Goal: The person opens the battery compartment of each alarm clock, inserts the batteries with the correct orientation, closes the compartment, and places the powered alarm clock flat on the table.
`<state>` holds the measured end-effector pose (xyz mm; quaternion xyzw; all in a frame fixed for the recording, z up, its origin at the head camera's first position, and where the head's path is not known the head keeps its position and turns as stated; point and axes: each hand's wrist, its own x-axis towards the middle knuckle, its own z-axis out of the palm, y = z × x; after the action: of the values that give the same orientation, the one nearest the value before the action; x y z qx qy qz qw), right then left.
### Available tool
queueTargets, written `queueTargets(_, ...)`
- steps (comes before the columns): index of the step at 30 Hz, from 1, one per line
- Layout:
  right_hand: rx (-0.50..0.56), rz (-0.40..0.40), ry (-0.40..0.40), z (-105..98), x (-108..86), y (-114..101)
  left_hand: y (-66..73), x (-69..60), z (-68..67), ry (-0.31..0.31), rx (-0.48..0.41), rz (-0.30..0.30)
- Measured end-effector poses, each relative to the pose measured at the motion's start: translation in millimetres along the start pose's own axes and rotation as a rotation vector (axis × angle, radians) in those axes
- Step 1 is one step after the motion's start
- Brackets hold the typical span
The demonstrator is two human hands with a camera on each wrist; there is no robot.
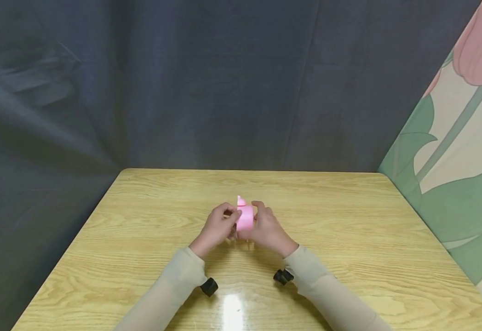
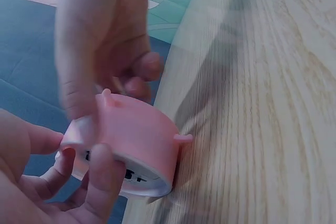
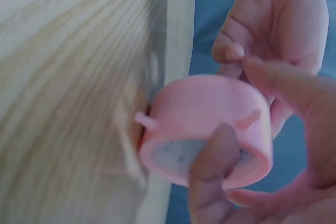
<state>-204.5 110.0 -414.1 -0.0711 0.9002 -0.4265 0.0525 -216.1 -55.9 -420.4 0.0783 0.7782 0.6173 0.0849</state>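
Note:
A pink alarm clock (image 1: 245, 219) is held between both hands above the middle of the table. My left hand (image 1: 218, 226) pinches it from the left, thumb at the rim. In the left wrist view, part of a printed dial (image 2: 137, 176) shows behind the left fingers. My right hand (image 1: 269, 232) grips the other side; in the right wrist view one of its fingers lies across the clock's pale flat side (image 3: 176, 156). Small pegs stick out of the casing, one of them a foot (image 2: 184, 138) close to the tabletop. Whether the clock touches the table I cannot tell.
The wood-grain table (image 1: 332, 207) runs back to a dark curtain (image 1: 224, 92). A wall hanging with printed tulips (image 1: 464, 184) borders the right side. Small black devices (image 1: 209, 287) sit at both wrists, below the sleeve cuffs.

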Motion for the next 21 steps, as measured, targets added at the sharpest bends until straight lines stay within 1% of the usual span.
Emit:
queueTargets(4, 0.112, 0.015, -0.147, -2, 3.5, 15, 0.3, -0.9, -0.4, 0.006, 0.017, -0.006)
queueTargets(6, 0.157, 0.023, -0.191, -4, 6.3, 21, 0.6, -1.0, -1.2, 0.006, 0.017, -0.009)
queueTargets(7, 0.157, 0.030, -0.199, -5, 7.5, 23, 0.3, -0.8, -1.5, 0.008, 0.011, -0.011)
queueTargets(9, 0.134, 0.038, -0.186, -7, 9.6, 26, -0.9, -0.2, -2.2, 0.012, -0.014, -0.016)
queueTargets(13, 0.035, 0.035, -0.117, -10, 11.1, 26, -5.4, 1.9, -2.5, 0.029, -0.089, -0.029)
queueTargets(18, -0.072, -0.023, -0.038, -10, 10.1, 22, -9.9, 2.5, -1.8, 0.060, -0.163, -0.022)
queueTargets(21, -0.103, -0.064, -0.003, -9, 8.8, 20, -11.3, 1.3, -1.8, 0.066, -0.153, -0.019)
